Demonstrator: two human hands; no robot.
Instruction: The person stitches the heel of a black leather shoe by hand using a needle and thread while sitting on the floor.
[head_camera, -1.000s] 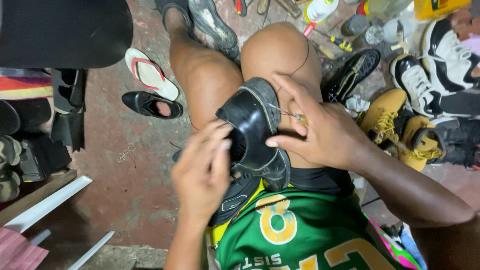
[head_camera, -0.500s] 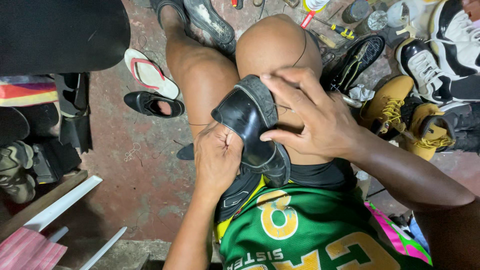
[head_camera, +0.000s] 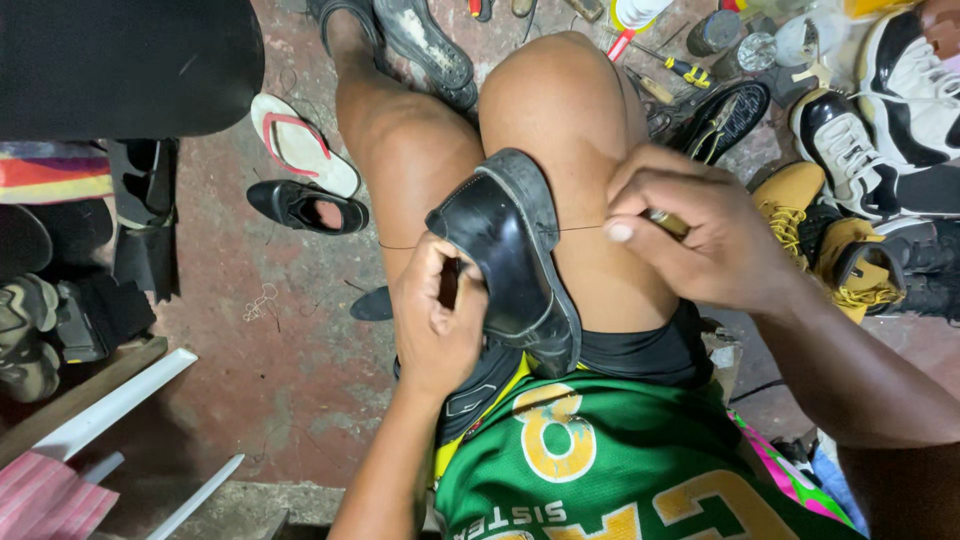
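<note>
Reddish concrete floor (head_camera: 290, 370) is seen below; black leather shoe (head_camera: 505, 250) is gripped by left hand (head_camera: 440, 320), thread (head_camera: 575, 229) is pinched by right hand (head_camera: 700, 235); overpulled, it could snap.

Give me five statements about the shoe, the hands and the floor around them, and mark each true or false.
1. The left hand holds the black shoe on the lap. True.
2. The right hand lies flat on the floor. False: it is raised beside the shoe and pinches a tool with a thread running to the shoe.
3. A white flip-flop with red straps lies on the floor. True.
4. The tan boots sit on the person's left. False: they are on the right.
5. The shoe being held is white. False: it is black.
</note>
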